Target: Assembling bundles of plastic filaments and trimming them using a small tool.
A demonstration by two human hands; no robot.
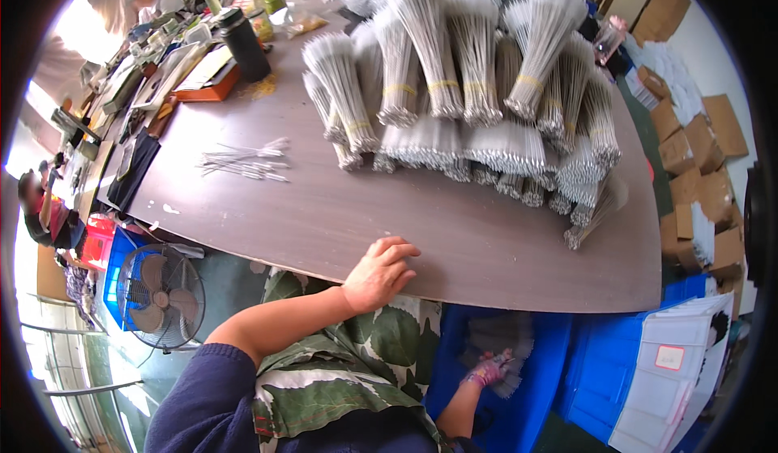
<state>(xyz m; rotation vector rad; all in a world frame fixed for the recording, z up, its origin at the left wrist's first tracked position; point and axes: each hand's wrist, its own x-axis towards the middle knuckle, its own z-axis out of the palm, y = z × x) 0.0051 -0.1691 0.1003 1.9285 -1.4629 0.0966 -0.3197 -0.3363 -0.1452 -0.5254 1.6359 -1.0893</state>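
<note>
Brown tabletop (pixel 267 218): wire-brush bundles (pixel 442 72) piled up
Left hand (pixel 381 273): near edge, loosely curled, nothing gripped
Right hand (pixel 489 368): down in blue bin (pixel 541 388) by more brushes (pixel 504 335), can't tell if grabbing

- Between the loose wire pieces (pixel 243 164) at left and the near edge, the bench (pixel 267 218) offers a broad bare stretch; the left hand (pixel 381 275) is at its near side, with room leftward and far.
- The stacked wire bundles (pixel 454 64) wall off the far middle and right.
- One bundle (pixel 596 214) juts nearer at right, with a bare strip between it and the near edge.
- A black bottle (pixel 244 45) and an orange box (pixel 207 82) obstruct the far left.
- The right hand (pixel 489 369) is inside a blue bin (pixel 545 352), between its walls; the bench edge separates both hands' spaces.
</note>
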